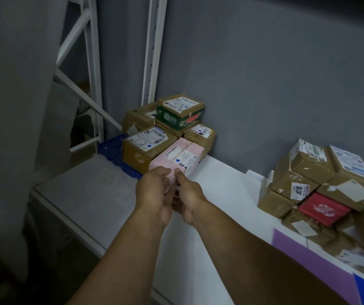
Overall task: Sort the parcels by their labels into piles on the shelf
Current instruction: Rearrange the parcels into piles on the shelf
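The left hand and right hand meet at the near end of a pink box. Both grip it: the left fingers curl around the end's left corner, and the right thumb lies on top beside the barcode. The box points away from the person, and its white label carries a blue dot. Whether its underside rests on the shelf cannot be told.

The pink box's left side lies against a brown box whose label also has a blue dot. Its far end is just beside a smaller brown box. Behind these, a green-sided box sits on top of other brown boxes in the corner, close to the grey wall and a white upright. This pile stands on a blue mat whose near edge shows left of the hands.

A broad bare strip of white shelf runs to the right of the hands. Beyond it stands a second pile, well apart, with a red parcel wedged among brown boxes. A purple sheet lies at the shelf's near right.
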